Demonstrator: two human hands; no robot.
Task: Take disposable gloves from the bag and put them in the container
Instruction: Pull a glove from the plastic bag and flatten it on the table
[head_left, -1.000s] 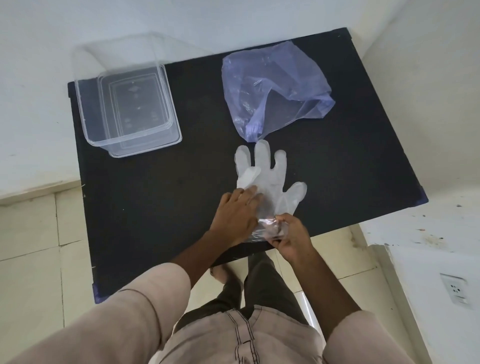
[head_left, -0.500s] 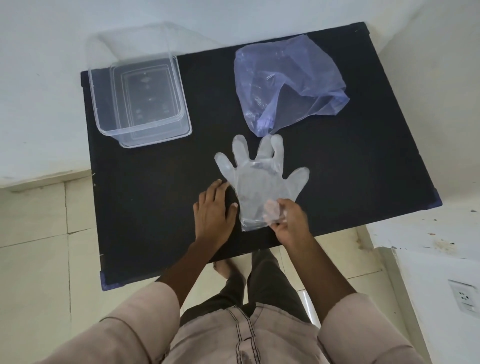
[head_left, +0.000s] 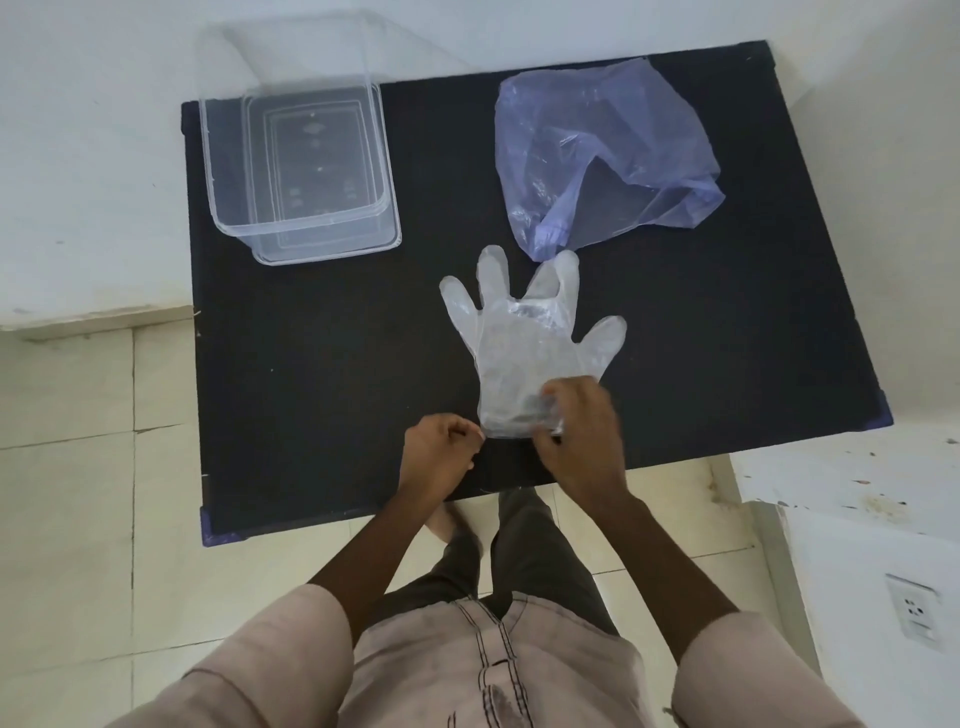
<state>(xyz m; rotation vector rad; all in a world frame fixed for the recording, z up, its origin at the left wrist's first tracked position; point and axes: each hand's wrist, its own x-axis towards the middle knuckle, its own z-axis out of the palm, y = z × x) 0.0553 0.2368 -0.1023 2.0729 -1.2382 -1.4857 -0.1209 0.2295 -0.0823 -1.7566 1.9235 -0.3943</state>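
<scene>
Black table (head_left: 332, 395) on pale floor tiles (head_left: 67, 467) — white wall socket (head_left: 915, 609) at lower right.

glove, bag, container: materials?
Glove: thin clear plastic film, likely polyethylene; wrinkled, dark table shows through.
Bag: thin bluish-purple translucent film, crumpled and glossy.
Container: rigid clear plastic, smooth shiny walls, moulded base marks visible.

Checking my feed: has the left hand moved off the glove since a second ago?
Yes. The left hand slid off the glove, toward the table's near edge.

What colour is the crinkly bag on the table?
Pale purple-blue bag, see-through; head view.
</scene>
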